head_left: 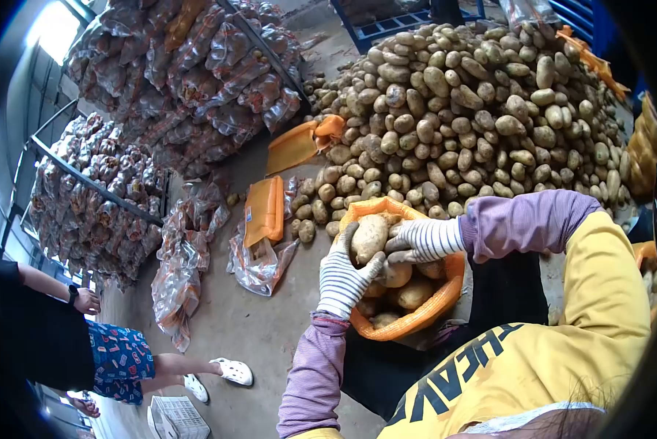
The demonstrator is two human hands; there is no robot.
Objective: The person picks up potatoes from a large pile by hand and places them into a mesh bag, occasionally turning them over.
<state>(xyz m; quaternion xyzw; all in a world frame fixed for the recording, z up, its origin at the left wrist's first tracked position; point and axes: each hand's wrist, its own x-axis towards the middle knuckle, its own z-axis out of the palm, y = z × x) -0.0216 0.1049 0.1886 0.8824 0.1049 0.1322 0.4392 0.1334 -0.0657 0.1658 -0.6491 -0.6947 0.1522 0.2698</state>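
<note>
A large pale potato (371, 239) is held over the mouth of an orange mesh sack (442, 306). My left hand (348, 276), in a striped glove with grey fingertips, wraps the potato from the near left side. From the right, my right hand (422, 241), gloved the same way, closes its fingers against the potato's other side. Inside the sack, several potatoes (414, 293) lie below my hands. The sack's rim is spread wide, and it stands between my legs.
A big heap of potatoes (482, 117) rises just beyond the sack. Folded orange mesh sacks (264, 212) and clear plastic bags (178, 256) lie on the floor. Racks of filled bags (189, 80) stand at upper left. Another person (43, 322) stands at left near a white crate (178, 418).
</note>
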